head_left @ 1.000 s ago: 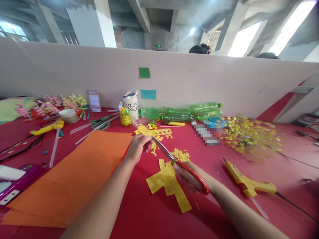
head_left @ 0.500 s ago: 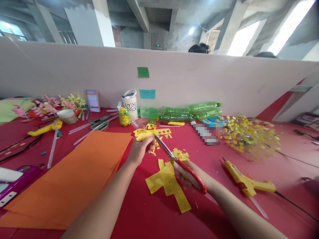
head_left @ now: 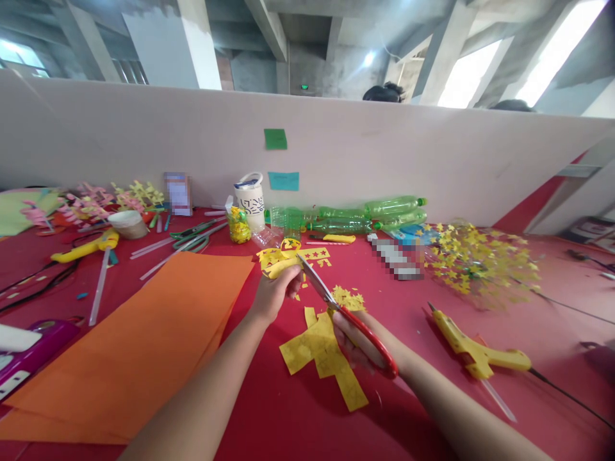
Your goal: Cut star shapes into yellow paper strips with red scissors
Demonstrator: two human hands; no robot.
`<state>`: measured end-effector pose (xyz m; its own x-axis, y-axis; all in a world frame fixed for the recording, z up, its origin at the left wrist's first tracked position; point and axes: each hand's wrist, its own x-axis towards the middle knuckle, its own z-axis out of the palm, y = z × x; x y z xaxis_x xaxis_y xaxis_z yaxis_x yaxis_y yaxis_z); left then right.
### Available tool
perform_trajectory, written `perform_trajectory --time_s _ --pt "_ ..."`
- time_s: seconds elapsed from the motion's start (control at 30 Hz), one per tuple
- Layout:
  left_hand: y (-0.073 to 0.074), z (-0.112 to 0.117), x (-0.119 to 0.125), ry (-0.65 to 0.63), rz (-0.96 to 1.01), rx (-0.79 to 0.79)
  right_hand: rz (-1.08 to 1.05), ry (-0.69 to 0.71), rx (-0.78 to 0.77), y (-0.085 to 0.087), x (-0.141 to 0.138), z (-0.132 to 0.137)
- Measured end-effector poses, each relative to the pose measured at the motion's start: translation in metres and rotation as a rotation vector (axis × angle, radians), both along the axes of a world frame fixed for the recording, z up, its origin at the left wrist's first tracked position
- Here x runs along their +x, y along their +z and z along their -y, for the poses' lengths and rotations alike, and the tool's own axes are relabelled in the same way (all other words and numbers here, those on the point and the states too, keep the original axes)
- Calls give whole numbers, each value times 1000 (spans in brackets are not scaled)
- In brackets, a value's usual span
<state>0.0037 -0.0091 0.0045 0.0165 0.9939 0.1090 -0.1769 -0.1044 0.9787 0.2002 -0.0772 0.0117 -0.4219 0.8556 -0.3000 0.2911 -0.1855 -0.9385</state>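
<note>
My left hand (head_left: 273,294) pinches a small piece of yellow paper (head_left: 281,264) above the red table. My right hand (head_left: 358,342) grips red-handled scissors (head_left: 350,317), whose blades point up and left and meet the yellow paper beside my left fingers. Below the scissors lie larger yellow paper scraps (head_left: 323,353) and a small pile of yellow cut-outs (head_left: 348,298). A yellow strip with star holes (head_left: 314,255) lies just beyond my left hand.
A big orange sheet (head_left: 139,346) covers the table's left. A yellow glue gun (head_left: 473,349) lies at right, another (head_left: 86,246) at far left. Green bottles (head_left: 365,216), a cup (head_left: 252,198) and yellow star sprigs (head_left: 475,259) stand along a grey partition (head_left: 432,160).
My left hand and the yellow piece have dropped slightly toward the table, and the scissors have followed, staying at the paper. Everything else is still.
</note>
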Motion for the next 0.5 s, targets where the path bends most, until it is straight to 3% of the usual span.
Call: perform_trajectory --time_s 0.5 --pt "-3 -2 0 -33 72 -7 34 13 17 5 -1 0"
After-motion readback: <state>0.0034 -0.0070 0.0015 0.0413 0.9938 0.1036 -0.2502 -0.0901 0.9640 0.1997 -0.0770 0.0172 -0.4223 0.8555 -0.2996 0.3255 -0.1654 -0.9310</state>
